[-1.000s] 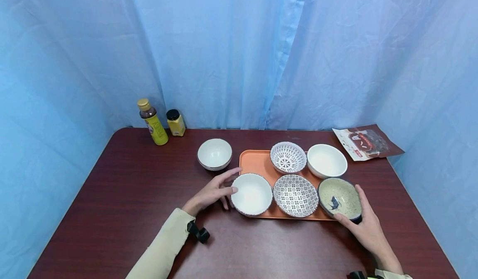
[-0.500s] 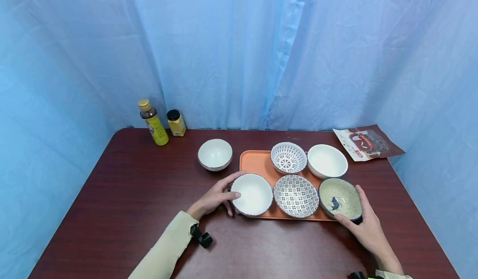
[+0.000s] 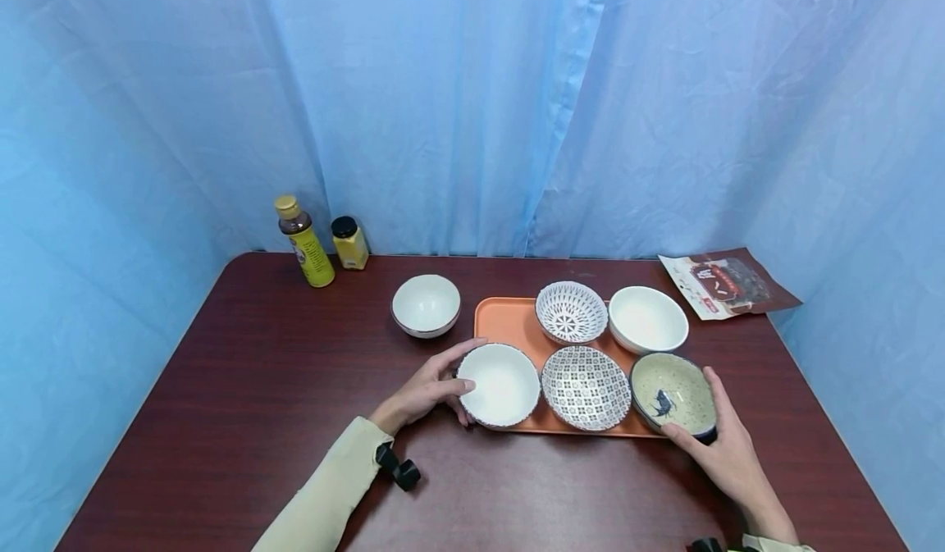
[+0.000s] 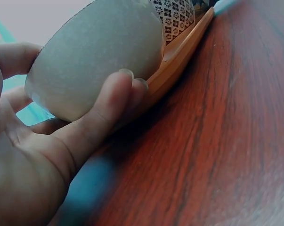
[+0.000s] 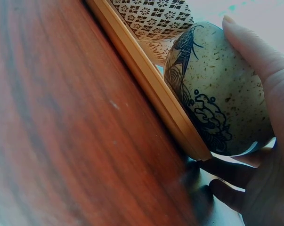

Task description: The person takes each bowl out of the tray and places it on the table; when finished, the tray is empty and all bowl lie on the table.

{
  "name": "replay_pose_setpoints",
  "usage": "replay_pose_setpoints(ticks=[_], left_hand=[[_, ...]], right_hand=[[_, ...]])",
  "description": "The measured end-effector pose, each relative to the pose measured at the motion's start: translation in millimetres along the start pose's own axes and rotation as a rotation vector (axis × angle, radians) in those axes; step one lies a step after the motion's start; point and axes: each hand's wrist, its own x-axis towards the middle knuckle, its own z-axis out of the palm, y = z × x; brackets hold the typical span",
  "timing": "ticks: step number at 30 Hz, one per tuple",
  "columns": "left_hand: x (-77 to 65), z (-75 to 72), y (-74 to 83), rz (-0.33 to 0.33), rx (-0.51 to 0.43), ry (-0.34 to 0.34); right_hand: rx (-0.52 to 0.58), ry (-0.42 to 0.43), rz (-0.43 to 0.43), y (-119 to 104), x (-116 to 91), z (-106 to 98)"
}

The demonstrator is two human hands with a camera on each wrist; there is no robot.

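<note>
An orange tray (image 3: 509, 317) carries several bowls. At its front left corner stands a white bowl (image 3: 499, 385); my left hand (image 3: 428, 386) holds it, thumb over the rim and fingers against its side. Up close in the left wrist view, fingertips lie on the bowl's wall (image 4: 94, 56) beside the tray edge. A speckled bowl (image 3: 675, 388) with a dark blue drawing sits at the front right corner. My right hand (image 3: 726, 445) grips it between thumb and fingers. The right wrist view has two lower fingers by the tray's corner. Between these bowls sits a patterned bowl (image 3: 586, 388).
Behind them on the tray are a ray-patterned bowl (image 3: 570, 312) and a plain white bowl (image 3: 647, 319). Another white bowl (image 3: 426, 306) stands left of the tray. A yellow-labelled bottle (image 3: 308, 248), a yellow jar (image 3: 350, 247) and a food pouch (image 3: 727, 284) lie toward the back.
My left hand has moved slightly right and its fingers have settled round the white bowl's side. The right hand and the bowls have stayed in place.
</note>
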Motion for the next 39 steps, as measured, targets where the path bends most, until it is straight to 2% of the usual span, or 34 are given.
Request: replay_pose_setpoints(ticks=[6,11,20,30,39], left_hand=[[-0.4,-1.2,0.4,0.013,0.002,-0.005],[0.3,-0.8,3.5,0.034,0.003,0.016],[-2.3,-4.4,18.5,0.113,-0.001,0.078],[-12.5,-14.3,41.4,0.110,-0.029,0.211],[-23.2,-30.8,57.8,0.198,-0.027,0.264]], right_hand=[[0.002,0.000,0.008,-1,0,0],[0.003,0.008,0.001,0,0,1],[-0.002,-0.001,-0.001,1,1,0],[-0.003,-0.006,0.008,1,0,0],[0.001,0.004,-0.009,2,-1,1]])
